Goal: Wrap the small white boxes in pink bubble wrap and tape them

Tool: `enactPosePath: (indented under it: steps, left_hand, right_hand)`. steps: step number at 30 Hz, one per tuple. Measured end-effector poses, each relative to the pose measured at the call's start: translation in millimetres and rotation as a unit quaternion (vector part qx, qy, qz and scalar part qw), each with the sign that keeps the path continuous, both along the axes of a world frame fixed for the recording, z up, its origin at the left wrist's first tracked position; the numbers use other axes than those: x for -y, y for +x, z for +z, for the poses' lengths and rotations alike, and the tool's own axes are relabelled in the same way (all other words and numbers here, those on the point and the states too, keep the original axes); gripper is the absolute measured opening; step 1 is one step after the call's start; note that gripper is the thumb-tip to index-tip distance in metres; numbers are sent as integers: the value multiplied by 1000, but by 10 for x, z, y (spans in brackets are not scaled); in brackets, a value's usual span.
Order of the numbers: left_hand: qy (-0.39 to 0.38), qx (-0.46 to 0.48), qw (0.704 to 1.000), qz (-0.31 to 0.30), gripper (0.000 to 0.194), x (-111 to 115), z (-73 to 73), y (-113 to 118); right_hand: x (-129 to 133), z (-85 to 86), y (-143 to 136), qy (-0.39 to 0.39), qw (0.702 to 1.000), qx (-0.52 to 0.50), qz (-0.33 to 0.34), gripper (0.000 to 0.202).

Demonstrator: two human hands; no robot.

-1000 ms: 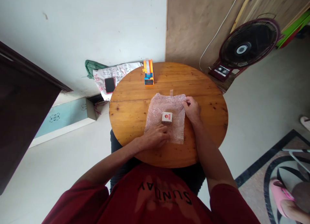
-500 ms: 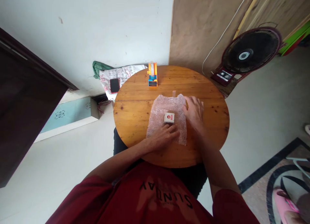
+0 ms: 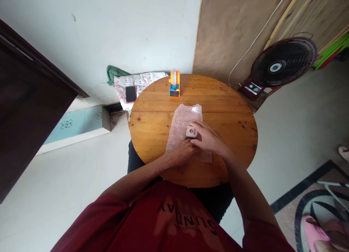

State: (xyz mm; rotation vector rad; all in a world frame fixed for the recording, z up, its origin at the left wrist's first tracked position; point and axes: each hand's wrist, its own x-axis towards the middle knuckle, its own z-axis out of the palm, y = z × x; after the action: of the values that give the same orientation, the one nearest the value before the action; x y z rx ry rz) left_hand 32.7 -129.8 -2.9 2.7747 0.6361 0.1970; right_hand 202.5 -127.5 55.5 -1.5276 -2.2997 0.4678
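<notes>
A small white box (image 3: 192, 131) with a red mark on top sits on a sheet of bubble wrap (image 3: 181, 123), which lies on the round wooden table. My right hand (image 3: 208, 137) reaches over the sheet's right side, its fingers and thumb closed around the right side of the box. At the near side of the box, my left hand (image 3: 185, 152) has its curled fingers against it, partly under my right thumb. The near part of the bubble wrap is hidden beneath both hands.
An orange and blue tape dispenser (image 3: 175, 83) stands at the far edge of the round table (image 3: 231, 110). Beyond the left edge, a phone (image 3: 131, 94) lies on a white printed sack (image 3: 120, 86). A dark fan (image 3: 282, 61) stands to the right. Someone's pink slipper (image 3: 313, 232) shows lower right.
My right hand has moved left from the bubble wrap's right edge onto the box. The wrap's right edge now lies further in at the top. My left hand stays by the box.
</notes>
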Motion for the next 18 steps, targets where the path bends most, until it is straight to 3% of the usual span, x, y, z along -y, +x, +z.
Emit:
enactPosePath:
  steps: [6,12,18]
  left_hand:
    - [25,18,1000,-7,33,19,52,-13]
    - [13,1,1000,0,32,31,55,-46]
    - [52,-4,999,6,27,58,37,-51]
  right_hand:
    - [-125,-139,33,4,998,56,-19,48]
    - [-101,-122,108,-13,998,57,-24,31]
    - [-64,-67,78,-30,998,47,-30,26]
